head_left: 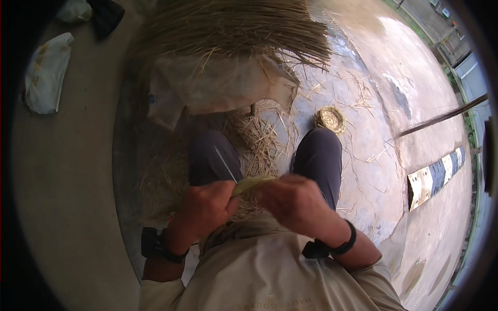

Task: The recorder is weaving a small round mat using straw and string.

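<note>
Between my two hands, just above my lap, stretches a bundle of pale green-yellow straw [251, 184]. My left hand [208, 203] is closed around its left part, with the knuckles up. At the other end my right hand [290, 201] is closed on the straw too, slightly blurred by motion. The fingertips of both hands are mostly hidden. A small round woven straw basket [330, 120] rests on the ground just beyond my right knee, apart from my hands.
A large stack of long dry stalks [233, 28] lies ahead on a cloth-draped support [223, 83]. Loose straw bits [259, 142] litter the ground between my knees. A white sack [49, 72] stands far left. At right are a pole [441, 116] and a striped board [437, 179].
</note>
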Available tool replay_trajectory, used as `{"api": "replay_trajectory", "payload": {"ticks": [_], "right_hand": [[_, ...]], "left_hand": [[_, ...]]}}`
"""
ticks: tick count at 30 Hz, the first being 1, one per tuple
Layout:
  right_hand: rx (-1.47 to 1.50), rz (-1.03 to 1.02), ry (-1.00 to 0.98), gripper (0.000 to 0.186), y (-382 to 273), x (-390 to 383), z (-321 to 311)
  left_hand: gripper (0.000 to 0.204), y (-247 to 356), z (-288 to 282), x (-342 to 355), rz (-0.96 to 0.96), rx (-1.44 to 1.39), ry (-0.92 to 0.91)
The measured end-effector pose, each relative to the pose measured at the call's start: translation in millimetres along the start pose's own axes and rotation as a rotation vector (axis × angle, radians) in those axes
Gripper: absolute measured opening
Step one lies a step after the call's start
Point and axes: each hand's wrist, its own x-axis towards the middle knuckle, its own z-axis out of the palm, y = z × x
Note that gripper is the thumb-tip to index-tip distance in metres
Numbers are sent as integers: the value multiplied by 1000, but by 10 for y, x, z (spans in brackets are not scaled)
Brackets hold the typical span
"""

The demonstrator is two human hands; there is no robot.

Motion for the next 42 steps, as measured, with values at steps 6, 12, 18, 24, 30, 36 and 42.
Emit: {"api": "replay_trajectory", "payload": {"ticks": [6,12,18,24,30,36,42], "right_hand": [[2,105,-248,17,352,357,168],[199,315,49,17,338,618,33],[840,91,175,27,242,300,35],[1622,134,481,36,605,-309,-1115],[949,358,1134,45,1645,-1735,-2535],[460,508,1096,32,1378,-1363,-2234],[403,-43,64,33,333,-115,-435]], "left_hand": [[21,167,25,91,195,130,-132],[21,197,53,74,245,58,-113],[19,-14,-65,-4,80,13,-168],[18,-699,-606,-482,-165,315,-146],[15,-1149,-1447,-1023,-497,507,-21],[16,-910,-1153,-782,-397,338,-124],[18,-168,-463,28,-18,-164,-216]]}}
